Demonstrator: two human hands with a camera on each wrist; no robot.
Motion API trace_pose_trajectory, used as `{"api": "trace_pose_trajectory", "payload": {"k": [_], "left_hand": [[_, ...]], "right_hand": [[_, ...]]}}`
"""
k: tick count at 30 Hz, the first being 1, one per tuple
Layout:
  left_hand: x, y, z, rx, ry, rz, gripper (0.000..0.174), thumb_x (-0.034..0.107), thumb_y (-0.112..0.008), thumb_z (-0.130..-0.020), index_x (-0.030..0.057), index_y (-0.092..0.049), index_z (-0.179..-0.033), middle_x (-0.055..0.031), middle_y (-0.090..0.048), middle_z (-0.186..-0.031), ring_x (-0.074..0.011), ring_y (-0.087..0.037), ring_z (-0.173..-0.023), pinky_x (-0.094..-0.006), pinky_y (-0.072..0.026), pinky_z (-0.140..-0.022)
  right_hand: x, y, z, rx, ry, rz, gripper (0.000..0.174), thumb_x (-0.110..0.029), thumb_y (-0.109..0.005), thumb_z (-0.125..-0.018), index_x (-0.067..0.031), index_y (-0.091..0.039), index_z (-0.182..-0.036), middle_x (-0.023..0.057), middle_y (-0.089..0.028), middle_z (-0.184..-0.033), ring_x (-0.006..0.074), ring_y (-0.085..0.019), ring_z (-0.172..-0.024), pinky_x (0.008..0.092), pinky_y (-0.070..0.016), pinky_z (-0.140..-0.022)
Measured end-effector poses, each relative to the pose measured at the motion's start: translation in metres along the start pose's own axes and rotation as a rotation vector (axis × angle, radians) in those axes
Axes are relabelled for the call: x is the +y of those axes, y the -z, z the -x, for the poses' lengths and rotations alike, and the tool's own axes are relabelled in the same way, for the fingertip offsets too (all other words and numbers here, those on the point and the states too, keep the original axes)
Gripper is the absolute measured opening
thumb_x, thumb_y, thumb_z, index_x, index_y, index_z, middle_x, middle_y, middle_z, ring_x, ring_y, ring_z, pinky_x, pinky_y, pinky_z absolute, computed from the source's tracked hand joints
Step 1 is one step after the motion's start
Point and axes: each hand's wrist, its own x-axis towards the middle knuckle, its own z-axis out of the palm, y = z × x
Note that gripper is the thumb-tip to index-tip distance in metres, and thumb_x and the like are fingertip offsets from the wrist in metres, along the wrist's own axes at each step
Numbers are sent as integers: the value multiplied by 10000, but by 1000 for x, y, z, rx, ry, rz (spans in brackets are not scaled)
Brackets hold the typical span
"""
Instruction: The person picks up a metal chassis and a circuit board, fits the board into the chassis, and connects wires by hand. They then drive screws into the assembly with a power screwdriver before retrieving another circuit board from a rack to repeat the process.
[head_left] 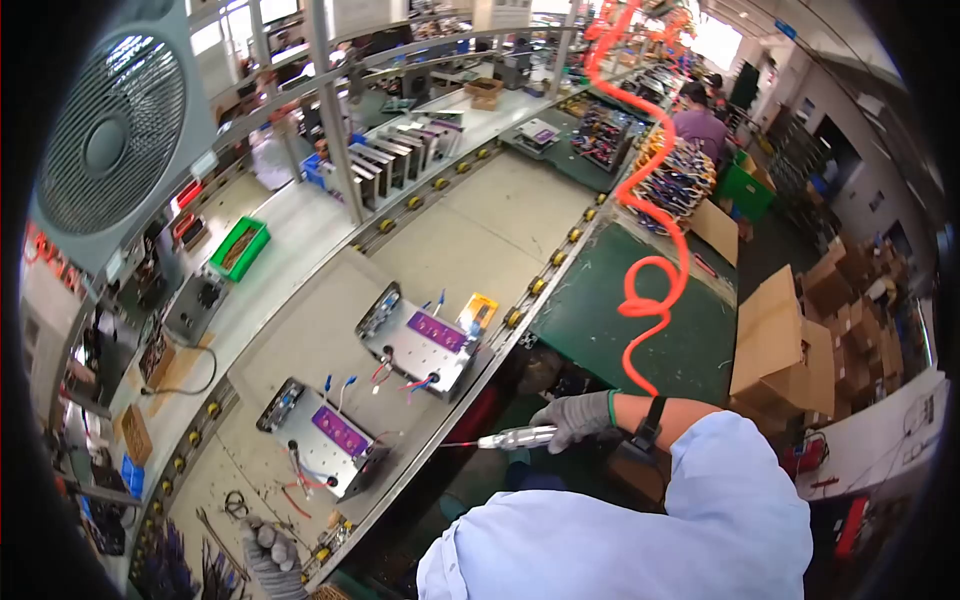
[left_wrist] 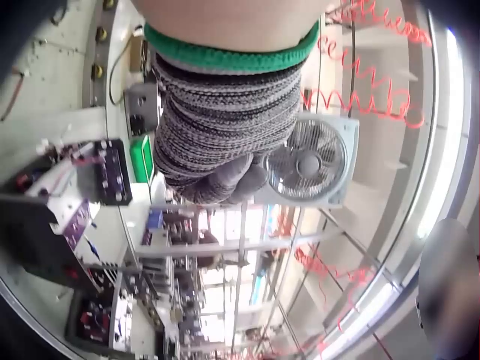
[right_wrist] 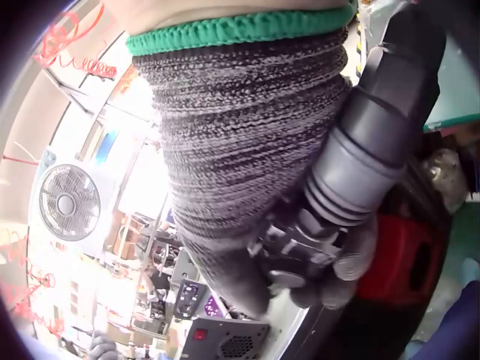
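In the head view my gloved right hand (head_left: pixel 578 420) grips a silver power screwdriver (head_left: pixel 520 438) whose long thin bit points left, past the work surface's near edge. Its black and grey end (right_wrist: pixel 360 157) rises beside the glove in the right wrist view. My gloved left hand (head_left: pixel 270 555) is low at the left, fingers curled, over the near edge; what its palm may contain is hidden. Two open metal chassis, a nearer one (head_left: pixel 345 465) and a farther one (head_left: pixel 450 375), lie between the hands, each with a purple panel and loose wires.
An orange coiled hose (head_left: pixel 650 190) hangs over a green work surface (head_left: pixel 625 310) at the right. Roller rails (head_left: pixel 545 285) edge the line. A fan (head_left: pixel 110 145), a green bin (head_left: pixel 240 250) and upright metal panels stand beyond. An open cardboard box (head_left: pixel 775 350) is at far right.
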Motion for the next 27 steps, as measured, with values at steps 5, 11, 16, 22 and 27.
{"api": "trace_pose_trajectory", "payload": {"k": [5, 11, 16, 22, 27], "left_hand": [[-82, -103, -78, -278, 204, -407, 306, 412, -623, -975, 152, -526, -847, 30, -392, -595, -95, -339, -420, -232, -267, -348], [-162, -200, -107, -262, 164, -526, 274, 364, -596, -1001, 119, -550, -887, 24, -476, -679, -82, -400, -482, -212, -305, -390], [-191, -226, -123, -282, 138, -565, 240, 338, -615, -993, 100, -601, -974, 34, -459, -652, -77, -402, -464, -195, -299, -373], [-214, -244, -125, -269, 54, -780, 295, 346, -649, -972, 54, -613, -1006, 33, -452, -637, -76, -413, -464, -201, -297, -388], [-215, -256, -118, -242, 42, -754, 261, 317, -638, -983, 59, -607, -953, 34, -451, -628, -72, -412, -466, -201, -288, -399]], "right_hand": [[-20, 3, 30, -42, 243, -571, 481, -474, -711, -863, -100, -574, -1133, 1, -588, -818, 51, -532, -633, 226, -424, -495], [-26, -9, 28, 122, 361, -633, 274, -334, -662, -875, -124, -582, -1030, 4, -594, -745, 79, -571, -561, 231, -430, -431], [-2, -6, 37, 178, 333, -702, 246, -268, -676, -868, -116, -577, -1035, 0, -574, -733, 87, -546, -535, 237, -398, -410], [15, 5, 33, 132, 327, -663, 452, -311, -720, -834, -90, -555, -1192, 33, -587, -809, 116, -580, -605, 267, -487, -482], [27, 16, 31, 81, 359, -682, 446, -324, -725, -827, -91, -562, -1171, 31, -586, -804, 113, -570, -608, 268, -476, -478]]}}
